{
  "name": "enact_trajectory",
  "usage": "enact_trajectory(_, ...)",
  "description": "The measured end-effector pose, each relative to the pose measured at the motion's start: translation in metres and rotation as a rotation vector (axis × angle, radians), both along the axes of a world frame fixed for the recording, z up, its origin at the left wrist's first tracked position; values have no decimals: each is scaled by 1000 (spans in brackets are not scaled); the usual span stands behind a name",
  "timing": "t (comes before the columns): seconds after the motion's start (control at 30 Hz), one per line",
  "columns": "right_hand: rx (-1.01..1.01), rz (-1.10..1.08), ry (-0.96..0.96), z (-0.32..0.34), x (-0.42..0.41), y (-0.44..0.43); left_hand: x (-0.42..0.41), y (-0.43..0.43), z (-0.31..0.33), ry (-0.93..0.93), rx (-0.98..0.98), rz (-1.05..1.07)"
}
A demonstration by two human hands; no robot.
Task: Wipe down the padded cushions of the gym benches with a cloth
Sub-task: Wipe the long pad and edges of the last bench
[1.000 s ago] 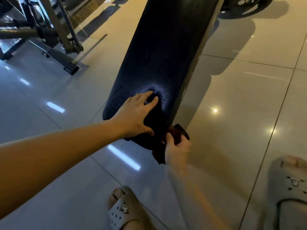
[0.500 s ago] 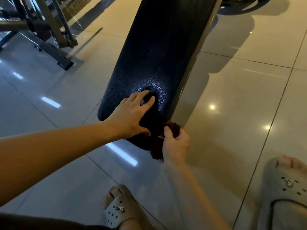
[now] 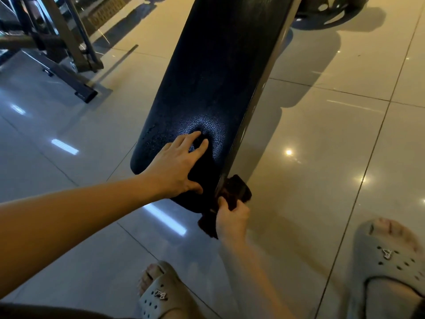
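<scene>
Black and long, the cushion [image 3: 213,84] runs from the near middle of the view up to the top edge, where its far end is cut off. Its support is not visible; only a thin grey side strip shows along its right edge. The cloth [image 3: 239,192] is dark red-brown and hard to separate from the dark cushion. A part of it is covered by the fingers that hold it, and its full shape cannot be made out. A dark round object [image 3: 328,10] at the top right is cut by the frame, and I cannot tell what it is.

The cushion surface has a fine leather-like grain and shines in one spot near the fingertips. Some small pale marks sit near its left edge.

The left hand [image 3: 177,166] lies flat on the near end of the cushion with fingers straight and spread, holding nothing. The right hand [image 3: 232,217] grips the cloth at the near right corner of the cushion, against its side edge.

Below, two grey slippers [image 3: 161,295] stand on the glossy tiled floor [image 3: 322,157]. A metal frame [image 3: 66,42] stands at the top left.
</scene>
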State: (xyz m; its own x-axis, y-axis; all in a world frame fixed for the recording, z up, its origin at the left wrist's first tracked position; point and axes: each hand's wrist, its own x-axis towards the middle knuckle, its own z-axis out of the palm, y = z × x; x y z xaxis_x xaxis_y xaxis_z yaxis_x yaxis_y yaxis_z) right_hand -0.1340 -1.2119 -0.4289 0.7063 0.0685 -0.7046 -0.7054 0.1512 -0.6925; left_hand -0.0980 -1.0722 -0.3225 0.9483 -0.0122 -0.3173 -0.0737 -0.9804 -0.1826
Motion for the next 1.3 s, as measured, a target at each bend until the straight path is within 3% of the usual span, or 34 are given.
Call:
enact_trajectory(0.13,67,-114,-106,6,29,4,3,-1,0,3,18,1)
enact_trajectory(0.27,-19,29,-14,-4,15,-1,-1,-1,-1,-4,9,3)
enact_trajectory(0.43,65,-128,-138,8,42,5,2,0,-1,-7,10,-1)
enact_trajectory(0.6,-57,77,-31,-5,15,-5,-2,-1,-1,-11,-9,6)
enact_trajectory(0.8,-47,-154,-242,38,81,2,1,-2,0,1,15,-1)
enact_trajectory(1.03,-156,145,-143,-5,13,-11,2,-4,2,1,2,9)
enact_trajectory(1.17,-217,354,-59,-9,32,-25,2,-3,1,4,-1,10)
enact_trajectory(1.3,-144,298,25,12,60,-38,2,-3,1,-1,-19,14)
